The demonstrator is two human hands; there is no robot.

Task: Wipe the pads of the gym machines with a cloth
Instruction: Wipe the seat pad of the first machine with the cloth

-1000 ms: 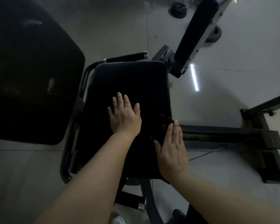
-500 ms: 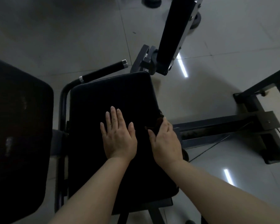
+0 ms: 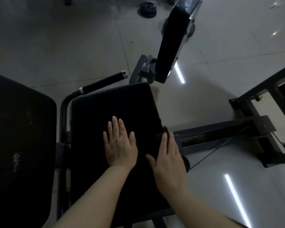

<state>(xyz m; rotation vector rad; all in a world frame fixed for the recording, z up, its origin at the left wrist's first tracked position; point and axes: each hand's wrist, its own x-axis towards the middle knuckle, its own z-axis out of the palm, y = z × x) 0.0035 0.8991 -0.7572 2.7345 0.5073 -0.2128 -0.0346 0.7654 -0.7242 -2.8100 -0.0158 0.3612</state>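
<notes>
Dark cloth (image 3: 163, 134): pressed by flattened right hand (image 3: 169, 160), uncurled since earlier, at black vinyl seat pad (image 3: 112, 102) edge; left hand (image 3: 120, 145) flat, bracing; wiping continues.

The seat pad (image 3: 112, 106) under the fingers (image 3: 116, 127) of the left hand is plain black. The cloth (image 3: 162, 134) under the right hand's fingers is dark with a reddish-brown tinge. Beyond the fingertips, the handle grip (image 3: 104, 82) is black with silver ends, the upright pad (image 3: 173, 40) black, the floor (image 3: 72, 38) glossy pale grey tile.
</notes>
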